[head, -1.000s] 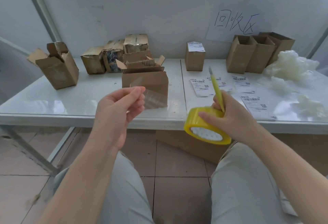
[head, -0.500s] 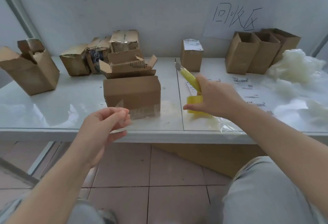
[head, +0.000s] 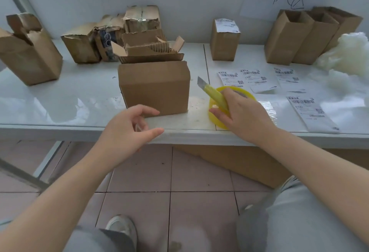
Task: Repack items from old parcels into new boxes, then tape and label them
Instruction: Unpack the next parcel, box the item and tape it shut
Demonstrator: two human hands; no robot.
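Observation:
A closed brown box (head: 154,88) stands near the front edge of the white table (head: 60,100). My left hand (head: 127,130) hovers just in front of its lower left corner, fingers apart, with a small clear strip of tape (head: 139,128) pinched between thumb and fingers. My right hand (head: 239,114) rests on a yellow tape roll (head: 215,118) lying flat on the table and grips a yellow utility knife (head: 211,92), blade out and pointing up-left toward the box.
Torn old parcels (head: 127,38) sit behind the box, an open box (head: 28,50) at far left. A labelled box (head: 224,40), open new boxes (head: 299,36), shipping labels (head: 249,79) and white filler (head: 347,56) lie to the right. Cardboard leans under the table.
My right hand carried the tape roll and knife from my lap onto the table. My left hand moved forward and down with the tape strip to the box's front.

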